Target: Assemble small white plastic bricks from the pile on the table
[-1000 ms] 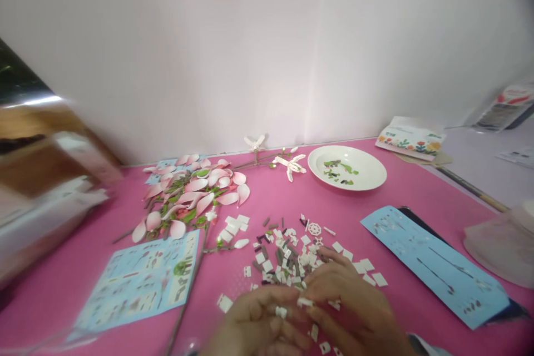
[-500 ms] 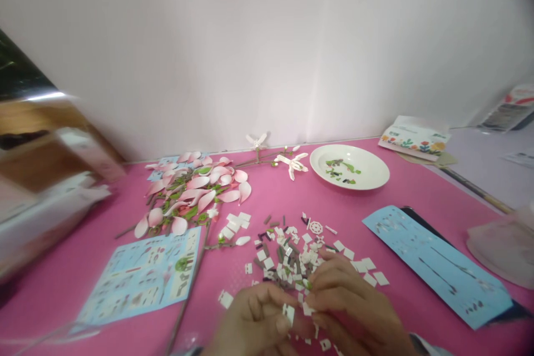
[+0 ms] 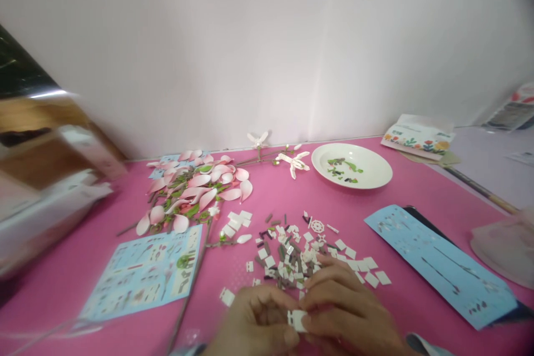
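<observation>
Between my two hands, low in the middle of the view, is a small white building piece [image 3: 297, 321] with notches on its left edge. My left hand [image 3: 261, 320] pinches it from the left between thumb and fingers. From the other side the fingertips of my right hand [image 3: 344, 308] press on it; whether they hold a second white piece against it I cannot tell. Just beyond the fingers spreads a pile of loose bricks [image 3: 292, 256], mostly white, with grey, black and a few green ones. A white piece [image 3: 227, 296] lies left of my left hand.
Pink-petalled flower branches [image 3: 200, 189] lie at the back left, above a light blue instruction sheet [image 3: 142, 272]. A white plate [image 3: 375, 175] holds green and dark pieces. At right a blue booklet [image 3: 442, 267] rests on a dark flat object. A white flower stem [image 3: 294, 163] lies at the back.
My right hand has moved left to meet my left hand, and its fingertips now touch the white piece. The piece has shifted slightly right. The view has shifted a little.
</observation>
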{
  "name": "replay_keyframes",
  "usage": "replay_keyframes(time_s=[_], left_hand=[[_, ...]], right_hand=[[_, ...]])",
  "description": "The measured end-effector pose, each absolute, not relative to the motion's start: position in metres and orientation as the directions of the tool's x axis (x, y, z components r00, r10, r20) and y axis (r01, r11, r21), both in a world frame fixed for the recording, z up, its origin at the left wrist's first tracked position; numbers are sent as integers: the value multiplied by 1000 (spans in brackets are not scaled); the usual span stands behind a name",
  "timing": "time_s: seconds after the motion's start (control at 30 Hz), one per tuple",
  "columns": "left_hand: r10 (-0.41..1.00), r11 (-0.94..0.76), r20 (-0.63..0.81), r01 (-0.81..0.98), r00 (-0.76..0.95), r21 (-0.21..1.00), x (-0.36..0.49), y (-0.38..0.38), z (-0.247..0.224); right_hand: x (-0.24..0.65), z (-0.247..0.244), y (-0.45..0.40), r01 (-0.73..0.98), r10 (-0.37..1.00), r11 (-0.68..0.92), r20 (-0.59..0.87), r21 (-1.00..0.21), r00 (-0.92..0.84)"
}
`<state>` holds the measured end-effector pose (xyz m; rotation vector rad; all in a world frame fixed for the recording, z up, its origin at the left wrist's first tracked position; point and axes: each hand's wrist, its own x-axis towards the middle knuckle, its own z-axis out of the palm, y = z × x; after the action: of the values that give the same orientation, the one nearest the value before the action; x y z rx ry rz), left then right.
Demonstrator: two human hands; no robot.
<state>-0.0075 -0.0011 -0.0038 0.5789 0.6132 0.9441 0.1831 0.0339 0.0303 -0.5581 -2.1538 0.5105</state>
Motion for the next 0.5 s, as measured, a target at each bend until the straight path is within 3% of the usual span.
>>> replay_keyframes(time_s=[0.3,0.5], left_hand=[[877,452,-220,-574,428,683,-7,0,5],[893,433,-284,-495,348,753,-8,0,6]], right_hand=[[184,36,34,249,532,839,628,-485,-568],[183,32,34,272,502,862,643,-428,-579]])
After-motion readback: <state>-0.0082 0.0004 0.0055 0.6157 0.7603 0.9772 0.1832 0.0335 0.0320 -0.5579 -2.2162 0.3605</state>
